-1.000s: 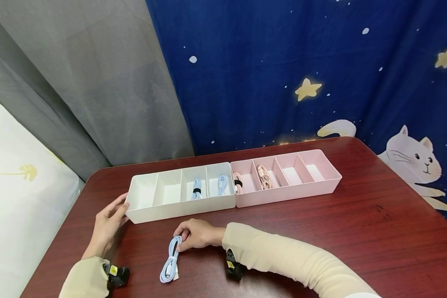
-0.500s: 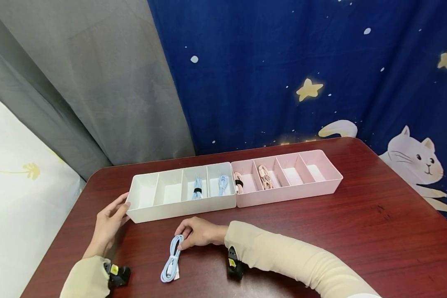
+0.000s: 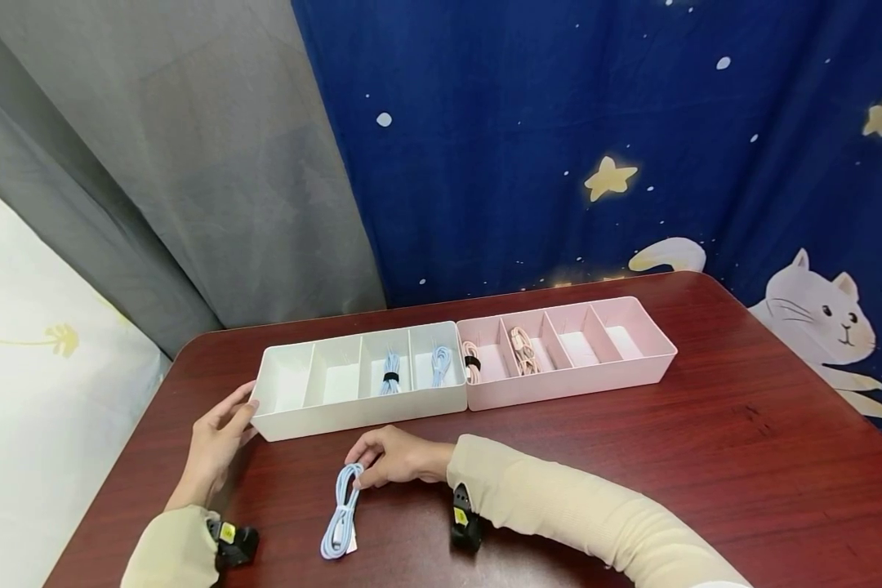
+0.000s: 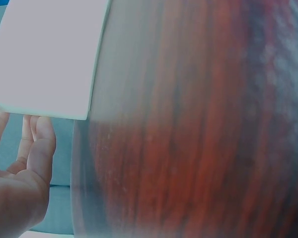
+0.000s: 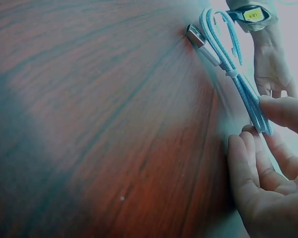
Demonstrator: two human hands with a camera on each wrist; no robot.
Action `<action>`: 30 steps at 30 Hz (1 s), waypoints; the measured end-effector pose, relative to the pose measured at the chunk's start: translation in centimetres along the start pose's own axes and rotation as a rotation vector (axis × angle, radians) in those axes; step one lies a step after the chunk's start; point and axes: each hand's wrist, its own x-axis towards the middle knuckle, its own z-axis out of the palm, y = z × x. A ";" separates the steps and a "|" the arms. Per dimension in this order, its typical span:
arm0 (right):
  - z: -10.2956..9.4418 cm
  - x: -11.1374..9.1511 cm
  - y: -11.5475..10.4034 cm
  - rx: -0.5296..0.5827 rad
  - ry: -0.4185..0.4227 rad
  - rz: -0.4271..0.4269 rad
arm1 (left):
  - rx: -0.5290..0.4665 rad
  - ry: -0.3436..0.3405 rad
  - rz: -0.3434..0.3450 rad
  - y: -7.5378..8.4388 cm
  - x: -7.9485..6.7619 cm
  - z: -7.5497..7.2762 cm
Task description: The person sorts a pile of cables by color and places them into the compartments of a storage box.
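A light blue charging cable (image 3: 341, 514), coiled and bound at its middle, is pinched by one end of its loop between the thumb and fingers of my right hand (image 3: 397, 456). In the right wrist view the cable's metal USB plug (image 5: 194, 35) points away from this hand (image 5: 268, 183). At the left end of the white divided box (image 3: 360, 412) is my left hand (image 3: 216, 433), fingertips touching the end wall. The left wrist view shows the hand's fingers (image 4: 42, 148) fairly straight against the box's edge (image 4: 44, 113).
Two blue cables, one with a black strap (image 3: 390, 377), lie in the white box's two right compartments. A pink divided box (image 3: 569, 376) abuts its right end, with pink cables (image 3: 523, 351) in its two left compartments. The brown table (image 3: 595, 457) extends toward the front and right.
The cable and my right hand have shifted very slightly right in the head view. My left hand stays at the white box's end.
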 end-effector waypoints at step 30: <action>0.0 -0.4 -0.5 0.028 -0.009 0.019 | -0.026 0.009 -0.022 0.0 0.1 0.0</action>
